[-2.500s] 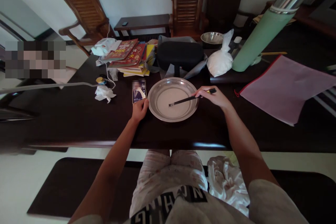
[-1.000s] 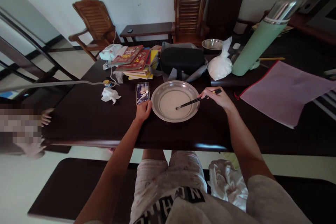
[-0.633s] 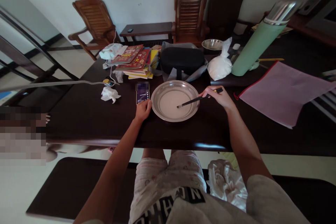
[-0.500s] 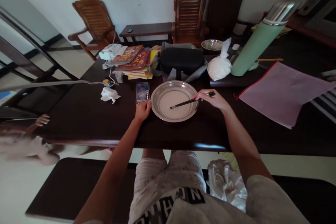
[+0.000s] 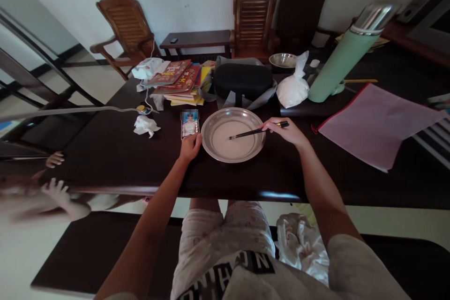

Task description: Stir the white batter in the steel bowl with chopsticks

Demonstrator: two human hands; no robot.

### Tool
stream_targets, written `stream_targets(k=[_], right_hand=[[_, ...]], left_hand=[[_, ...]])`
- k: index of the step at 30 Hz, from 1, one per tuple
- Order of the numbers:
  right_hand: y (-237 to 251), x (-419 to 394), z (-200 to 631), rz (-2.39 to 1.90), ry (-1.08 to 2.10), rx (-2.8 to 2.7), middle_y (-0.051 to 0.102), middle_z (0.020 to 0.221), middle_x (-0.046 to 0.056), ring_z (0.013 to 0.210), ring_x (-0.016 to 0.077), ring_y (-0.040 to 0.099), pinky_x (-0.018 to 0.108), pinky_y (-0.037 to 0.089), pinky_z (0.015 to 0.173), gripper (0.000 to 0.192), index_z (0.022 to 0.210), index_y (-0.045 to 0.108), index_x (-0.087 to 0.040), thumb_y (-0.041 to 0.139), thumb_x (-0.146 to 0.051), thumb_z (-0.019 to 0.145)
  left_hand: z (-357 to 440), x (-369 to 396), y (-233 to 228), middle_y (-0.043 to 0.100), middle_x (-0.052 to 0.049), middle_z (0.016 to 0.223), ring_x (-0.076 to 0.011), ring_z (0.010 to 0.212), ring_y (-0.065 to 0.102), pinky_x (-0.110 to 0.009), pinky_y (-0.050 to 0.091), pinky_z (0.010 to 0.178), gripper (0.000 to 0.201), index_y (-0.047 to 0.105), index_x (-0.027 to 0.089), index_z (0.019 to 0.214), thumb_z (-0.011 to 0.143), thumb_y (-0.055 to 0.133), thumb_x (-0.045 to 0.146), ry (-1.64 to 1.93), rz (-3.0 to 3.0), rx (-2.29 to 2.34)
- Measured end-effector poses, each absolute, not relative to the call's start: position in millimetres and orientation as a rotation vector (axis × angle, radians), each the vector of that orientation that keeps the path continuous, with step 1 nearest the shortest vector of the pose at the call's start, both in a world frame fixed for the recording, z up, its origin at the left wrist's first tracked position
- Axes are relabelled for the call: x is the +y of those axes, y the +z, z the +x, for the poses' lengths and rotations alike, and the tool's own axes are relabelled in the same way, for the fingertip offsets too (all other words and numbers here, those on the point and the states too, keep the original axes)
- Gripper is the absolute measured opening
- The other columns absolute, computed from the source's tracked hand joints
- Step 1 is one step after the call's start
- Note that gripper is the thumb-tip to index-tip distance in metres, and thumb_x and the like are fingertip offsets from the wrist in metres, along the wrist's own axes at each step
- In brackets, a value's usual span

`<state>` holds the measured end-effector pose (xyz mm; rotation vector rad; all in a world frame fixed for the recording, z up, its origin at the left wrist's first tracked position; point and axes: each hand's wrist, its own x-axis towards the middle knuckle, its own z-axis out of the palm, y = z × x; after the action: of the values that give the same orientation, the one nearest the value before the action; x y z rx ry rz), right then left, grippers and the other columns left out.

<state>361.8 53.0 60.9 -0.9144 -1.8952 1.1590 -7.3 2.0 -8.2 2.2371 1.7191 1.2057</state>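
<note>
Two hands at work over a dark table (image 5: 105,159), crowded along the far side with books (image 5: 179,79), a black case (image 5: 242,79), a white bag (image 5: 293,89) and a green flask (image 5: 337,61). Near the front edge, flat on the wood, a round metal pan (image 5: 211,149) with a thin white layer across its bottom. At the pan's left rim, left hand (image 5: 190,146), fingers curled and pressed against the metal, just below a phone (image 5: 190,127). At the right rim, right hand (image 5: 283,131), fingers pinched shut on black chopsticks (image 5: 246,133), tips down in the white layer near the middle. Judged as mid-stir: layer apparently smooth and even already, though too small to rule out lumps. Nothing lifted or poured out yet.
</note>
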Motion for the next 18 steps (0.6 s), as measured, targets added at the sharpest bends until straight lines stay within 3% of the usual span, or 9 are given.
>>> stream_targets(k=[7, 13, 18], right_hand=[[65.1, 52.7, 371.1, -0.975, 1.131, -1.815, 0.079, 0.080, 0.005, 0.084, 0.0217, 0.072, 0.031, 0.047, 0.065, 0.042, 0.069, 0.073, -0.024, 0.061, -0.060, 0.087], [61.6, 53.5, 363.4, -0.920, 1.138, -1.883, 0.080, 0.095, 0.004, 0.091, 0.0215, 0.070, 0.032, 0.050, 0.072, 0.036, 0.079, 0.076, -0.025, 0.064, -0.058, 0.086], [63.3, 54.8, 371.8, -0.967, 1.099, -1.791, 0.079, 0.080, 0.005, 0.082, 0.0210, 0.071, 0.031, 0.047, 0.066, 0.043, 0.068, 0.074, -0.023, 0.061, -0.059, 0.087]], left_hand=[[-9.4, 3.6, -11.2, 0.042, 0.000, 0.049, -0.0129, 0.049, 0.041, -0.029, 0.030, 0.052, 0.046, 0.036, 0.021, 0.057, 0.096, 0.035, 0.046, 1.186, 2.254, 1.737], [-9.4, 2.5, -10.3, 0.042, 0.000, 0.049, -0.0129, 0.050, 0.041, -0.029, 0.030, 0.052, 0.045, 0.035, 0.021, 0.058, 0.096, 0.034, 0.045, 1.190, 2.247, 1.725], [-8.3, 2.9, -9.6, 0.042, 0.000, 0.050, -0.0132, 0.051, 0.042, -0.029, 0.031, 0.054, 0.046, 0.036, 0.021, 0.058, 0.096, 0.036, 0.047, 1.173, 2.215, 1.734]])
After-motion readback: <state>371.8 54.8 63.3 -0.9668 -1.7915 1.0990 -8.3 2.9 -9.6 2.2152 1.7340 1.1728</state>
